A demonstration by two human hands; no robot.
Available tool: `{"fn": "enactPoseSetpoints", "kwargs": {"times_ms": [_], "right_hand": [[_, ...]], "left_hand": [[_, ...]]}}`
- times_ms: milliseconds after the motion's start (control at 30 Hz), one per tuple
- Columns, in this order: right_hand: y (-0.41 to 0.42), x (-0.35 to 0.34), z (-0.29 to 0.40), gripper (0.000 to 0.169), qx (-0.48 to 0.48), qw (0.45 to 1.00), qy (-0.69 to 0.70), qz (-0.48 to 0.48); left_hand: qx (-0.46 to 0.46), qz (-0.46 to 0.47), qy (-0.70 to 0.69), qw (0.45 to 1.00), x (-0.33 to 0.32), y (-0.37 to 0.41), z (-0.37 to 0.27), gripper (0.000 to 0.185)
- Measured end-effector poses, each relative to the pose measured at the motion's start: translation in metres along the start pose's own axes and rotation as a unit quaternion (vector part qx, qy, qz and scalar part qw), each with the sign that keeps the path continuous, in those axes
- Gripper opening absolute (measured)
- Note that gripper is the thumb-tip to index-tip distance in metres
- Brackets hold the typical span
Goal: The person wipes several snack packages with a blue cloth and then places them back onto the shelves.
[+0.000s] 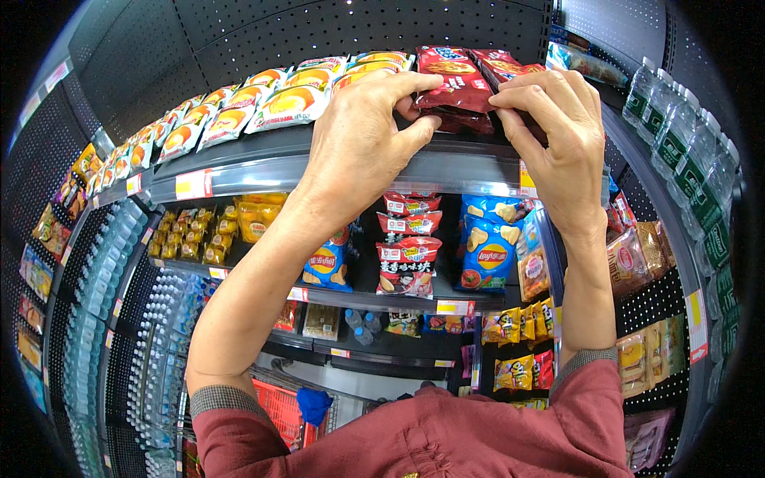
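Note:
On the top shelf (257, 170), a dark red snack packet (453, 80) lies flat on another red packet, its front edge towards me. My left hand (373, 122) is at its left side, index finger over the top and thumb by the front left corner. At the front right corner, my right hand (553, 116) pinches the edge between fingers and thumb. A second stack of red packets (499, 63) sits just behind my right fingers, partly hidden. Left of my left hand run rows of white packets with bread pictures (293, 104).
Lower shelves hold blue Lay's chip bags (490, 251), red-and-black snack bags (408, 269) and small yellow packs (191, 233). Water bottles (687, 149) line the right shelf. A red shopping basket (278, 406) with a blue cloth (314, 406) stands below left, near my body.

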State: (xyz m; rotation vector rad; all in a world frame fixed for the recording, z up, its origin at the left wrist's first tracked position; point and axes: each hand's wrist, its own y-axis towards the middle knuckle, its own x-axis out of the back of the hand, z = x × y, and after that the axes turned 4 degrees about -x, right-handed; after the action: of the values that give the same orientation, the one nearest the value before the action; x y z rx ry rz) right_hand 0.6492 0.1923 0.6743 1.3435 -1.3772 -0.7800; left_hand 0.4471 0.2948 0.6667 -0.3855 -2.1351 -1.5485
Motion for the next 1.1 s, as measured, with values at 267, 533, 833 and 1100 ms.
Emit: {"fn": "enactPoseSetpoints", "kwargs": {"times_ms": [267, 533, 833, 1100], "right_hand": [[0.004, 0.004, 0.006, 0.014, 0.002, 1.000, 0.019, 0.015], [-0.067, 0.013, 0.079, 0.018, -0.032, 0.961, 0.274, 0.012], [-0.221, -0.049, 0.267, 0.015, -0.237, 0.686, 0.522, 0.448], [-0.293, -0.059, 0.382, 0.031, -0.076, 0.509, 0.583, 0.629]], "left_hand": [[-0.018, -0.012, 0.010, 1.000, 0.009, -0.004, 0.000, 0.046], [0.017, -0.190, -0.006, 0.982, 0.054, -0.096, -0.013, 0.033], [0.585, -0.323, -0.032, 0.743, 0.074, -0.473, 0.058, 0.041], [0.813, -0.274, 0.089, 0.506, 0.025, -0.772, -0.053, 0.047]]}}
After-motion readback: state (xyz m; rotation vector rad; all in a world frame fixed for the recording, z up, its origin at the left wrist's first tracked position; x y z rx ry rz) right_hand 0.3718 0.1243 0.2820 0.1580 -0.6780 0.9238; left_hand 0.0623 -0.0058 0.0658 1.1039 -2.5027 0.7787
